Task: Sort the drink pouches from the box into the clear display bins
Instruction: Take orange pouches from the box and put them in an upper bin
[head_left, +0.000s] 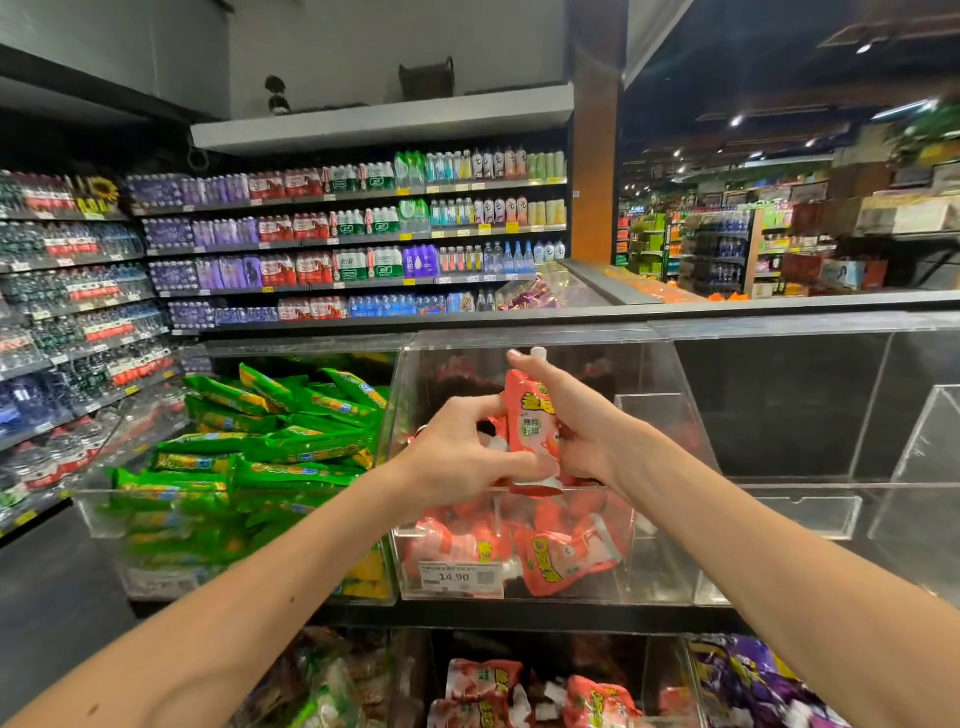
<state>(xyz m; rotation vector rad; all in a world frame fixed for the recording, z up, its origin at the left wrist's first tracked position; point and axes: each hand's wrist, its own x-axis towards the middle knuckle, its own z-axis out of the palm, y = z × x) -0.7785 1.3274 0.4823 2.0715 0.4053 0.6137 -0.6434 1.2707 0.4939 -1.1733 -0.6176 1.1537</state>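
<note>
The left forearm (249, 592) and right forearm (779, 561) are bare, the left dotted with small dark moles. The left hand (457, 457) and right hand (576, 421) show slim fingers and short plain nails.

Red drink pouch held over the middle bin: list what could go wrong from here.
1. The red drink pouch stands upright between the left hand and the right hand, near the front of the clear bin. If either grip loosens, it may tip out over the front instead of in.
2. The green pouches heap high in the neighbouring bin, so a careless toss could mix the two kinds.
</note>
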